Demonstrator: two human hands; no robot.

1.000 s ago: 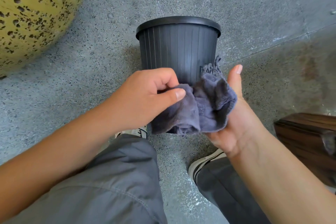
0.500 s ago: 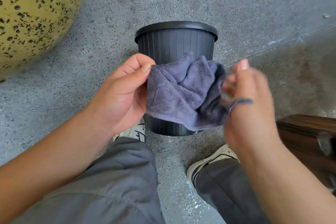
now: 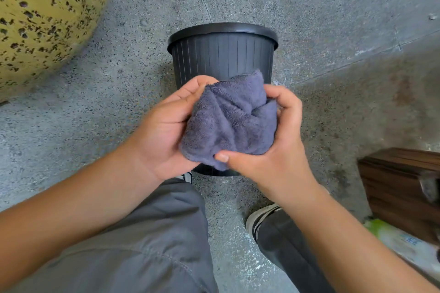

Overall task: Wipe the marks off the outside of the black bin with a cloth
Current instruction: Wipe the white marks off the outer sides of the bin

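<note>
While I hold the cloth (image 3: 229, 121) bunched between both hands, the main risk I judge is that it goes to the black bin (image 3: 222, 59) as a loose wad: folds could slip under my palm, so the wipe would skid over marks instead of lifting them. The bin also looks light and stands free on the floor (image 3: 107, 102), so a hard push from one side could tip it or slide it away from me unless one hand steadies the rim.

My left hand (image 3: 166, 126) cups the cloth's left side with its fingers curled round the edge; my right hand (image 3: 278, 140) grips the right side, thumb pressed on the near lower corner, fingers wrapped over the top. Neither hand touches the bin.

The bin stands upside-looking from here, upright on the speckled floor just beyond my hands, between my feet and the far wall. Its outside is matt black with thin vertical ribs and a rolled rim. I cannot make out any marks on the side that faces me. The cloth is a soft, grey-blue, thick-piled towel.
</note>
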